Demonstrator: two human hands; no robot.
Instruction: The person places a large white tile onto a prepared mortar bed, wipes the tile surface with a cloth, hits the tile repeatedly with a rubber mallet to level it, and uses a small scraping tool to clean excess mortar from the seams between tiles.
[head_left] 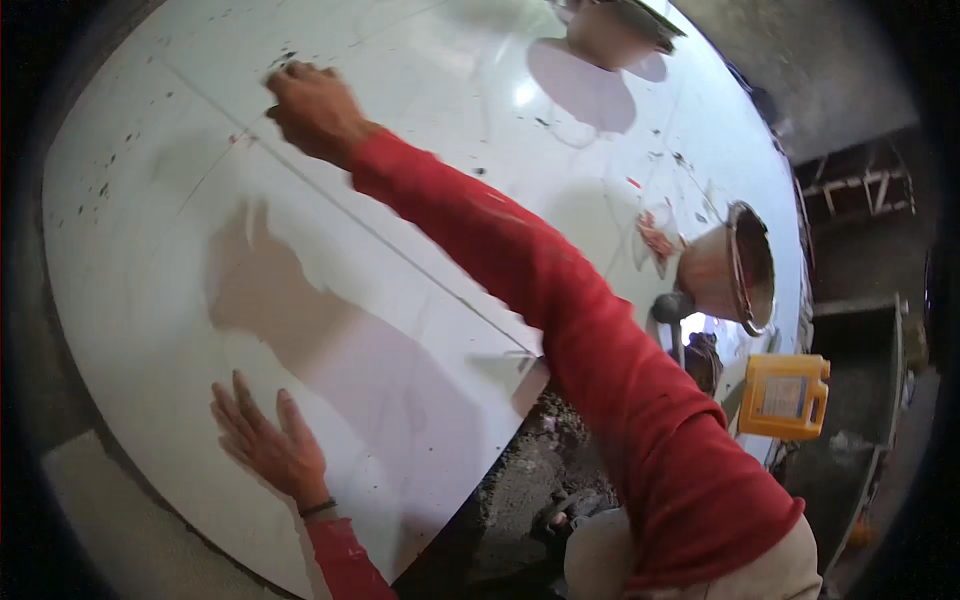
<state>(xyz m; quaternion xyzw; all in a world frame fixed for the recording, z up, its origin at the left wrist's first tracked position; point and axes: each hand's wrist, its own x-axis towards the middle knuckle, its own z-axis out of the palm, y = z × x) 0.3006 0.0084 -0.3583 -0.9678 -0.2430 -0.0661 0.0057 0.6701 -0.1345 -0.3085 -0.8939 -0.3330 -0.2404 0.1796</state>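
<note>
Large glossy white tiles [400, 340] lie in front of me, with a thin straight joint [330, 200] running between them. My left hand [268, 440] rests on the tile surface at lower left, fingers spread and stretched out. Farther off, my right hand [315, 108] is above the tile near the joint's far end. Its fingers are curled closed and slightly blurred; whatever they hold, if anything, is hidden. A small pale block [530, 388] sits at the near end of the joint, close to my right sleeve.
A mortar-stained bucket [705, 268] lies tilted at right, beside a clear bag with reddish bits [655, 238]. Another bucket [608, 38] is at the top. A yellow jerrycan [785, 397] lies at the right edge. Rough dark ground [535, 465] borders the tiles near my foot.
</note>
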